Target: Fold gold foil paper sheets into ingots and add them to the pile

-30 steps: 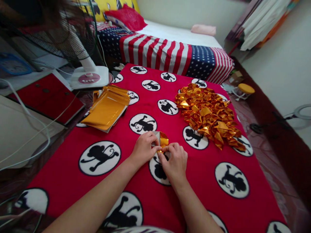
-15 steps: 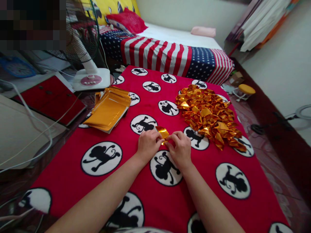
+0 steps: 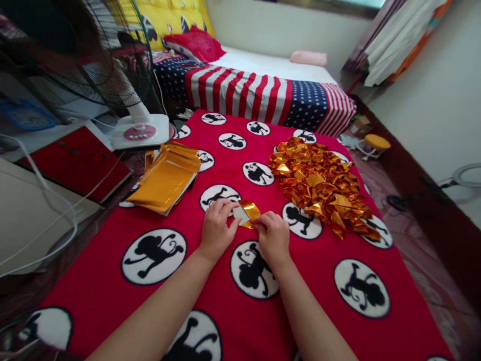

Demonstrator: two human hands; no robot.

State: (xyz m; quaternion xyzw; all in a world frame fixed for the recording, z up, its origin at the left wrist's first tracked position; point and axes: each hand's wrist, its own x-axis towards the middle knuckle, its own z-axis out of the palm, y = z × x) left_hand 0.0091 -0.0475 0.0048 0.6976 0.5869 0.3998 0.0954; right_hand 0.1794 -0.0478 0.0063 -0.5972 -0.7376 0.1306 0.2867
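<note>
Near the middle of the desk point(image 3: 93, 271), on its red cloth point(image 3: 311, 260), a small folded pc. of gold foil paper point(image 3: 251, 210) is lying btwn the two hands, gold face showing at the R end, pale backing at the L. L hand point(image 3: 216, 230) is coming in from the L side: thumb & index are standing spread, tips at the pale end, one nr the far corner, one nr the close one. R hand point(image 3: 273, 236) is resting at the opp. end, fingers bunched tog. at the gold edge; can't tell whether any foil is caught btwn them.

Farther off on the L, a stack of flat gold sheets point(image 3: 161, 180) is sitting slightly askew, pale borders showing. Over on the R, well apart from it, a big heap of folded gold pcs. point(image 3: 319, 175) is spreading across the cloth, shiny & jumbled. White roundels w/ black monkeys point(image 3: 154, 256) are dotting the cloth.

Beyond the stack, a fan point(image 3: 141, 131) is standing on a white base, nr a red panel point(image 3: 86, 160). At the back, a red pillow point(image 3: 195, 45) & a pink roll point(image 3: 308, 58) are lying on a bed point(image 3: 259, 60).
</note>
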